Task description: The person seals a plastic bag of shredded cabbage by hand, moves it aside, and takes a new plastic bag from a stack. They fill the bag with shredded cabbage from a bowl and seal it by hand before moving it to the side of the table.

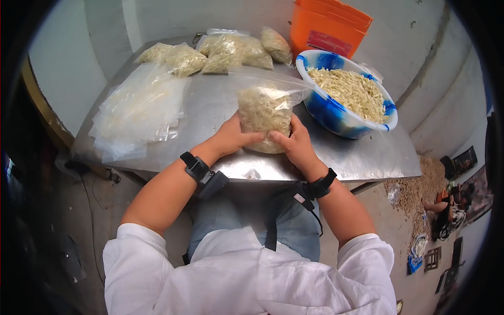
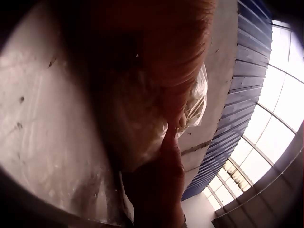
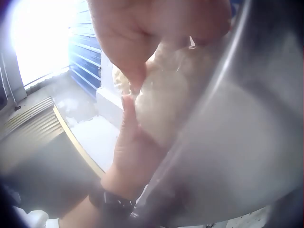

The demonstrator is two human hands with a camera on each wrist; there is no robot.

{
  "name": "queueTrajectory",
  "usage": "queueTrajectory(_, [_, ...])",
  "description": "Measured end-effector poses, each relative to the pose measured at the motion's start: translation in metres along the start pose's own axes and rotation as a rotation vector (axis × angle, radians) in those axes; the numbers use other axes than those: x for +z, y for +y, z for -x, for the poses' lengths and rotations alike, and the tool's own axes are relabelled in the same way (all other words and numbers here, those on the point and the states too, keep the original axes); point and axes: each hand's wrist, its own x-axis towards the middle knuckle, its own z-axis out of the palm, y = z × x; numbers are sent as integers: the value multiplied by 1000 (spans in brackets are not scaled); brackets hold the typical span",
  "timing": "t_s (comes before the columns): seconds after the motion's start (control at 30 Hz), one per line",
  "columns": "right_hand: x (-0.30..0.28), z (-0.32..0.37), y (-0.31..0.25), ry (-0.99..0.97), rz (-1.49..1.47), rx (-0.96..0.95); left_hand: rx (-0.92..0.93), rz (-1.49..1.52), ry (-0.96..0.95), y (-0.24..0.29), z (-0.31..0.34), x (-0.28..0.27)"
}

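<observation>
A clear plastic bag (image 1: 265, 107) of pale, thin strips stands near the table's front edge, its loose clear top flaring upward. My left hand (image 1: 231, 137) grips its left side and my right hand (image 1: 303, 147) grips the right. Both thumbs press the lower front, their tips close together; the other fingers go behind the bag, mostly hidden. From the left wrist view, the bag (image 2: 135, 118) is dark and shaded between the hands. In the right wrist view the bag (image 3: 164, 104) shows pale below the right hand (image 3: 161, 23), with the left hand (image 3: 135, 147) opposite.
On the metal table (image 1: 336, 157), a blue-and-white bowl (image 1: 328, 107) of the same strips stands right of the bag. Flat clear bags (image 1: 139, 107) lie piled at left. Several filled bags (image 1: 228, 55) line the back, near an orange bin (image 1: 331, 23). A person (image 1: 446, 210) is at far right.
</observation>
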Motion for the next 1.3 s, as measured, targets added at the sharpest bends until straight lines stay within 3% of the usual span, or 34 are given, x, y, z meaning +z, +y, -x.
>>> queueTrajectory(0.17, [5,3,-8,111,276,15,37,154,6,-15,-7,1])
queueTrajectory(0.27, [1,2,-2,74,301,3,39,192,10,-17,-7,1])
queueTrajectory(0.3, [0,3,-1,79,295,1,33,234,4,-14,-7,1])
queueTrajectory(0.37, [0,8,1,76,15,-41,1,258,10,-9,-5,1])
queueTrajectory(0.47, [-10,23,10,228,126,-71,-46,310,42,-3,-4,2])
queueTrajectory(0.63, [-15,29,10,326,-36,-53,-137,291,84,1,-1,-6])
queueTrajectory(0.7, [-18,32,7,343,18,-39,-261,400,204,12,5,-7])
queueTrajectory(0.87, [-18,34,9,346,50,-120,-289,373,281,39,22,-38])
queueTrajectory(0.93, [-16,34,4,343,80,-155,-209,322,323,56,17,-54])
queueTrajectory(1.13, [-15,36,1,318,182,-232,-65,286,352,84,-44,-95])
queueTrajectory(1.27, [-15,34,-1,291,206,-229,-102,199,376,81,-122,-101])
queueTrajectory(1.3, [-14,35,-2,276,230,-217,-225,32,564,72,-142,-98])
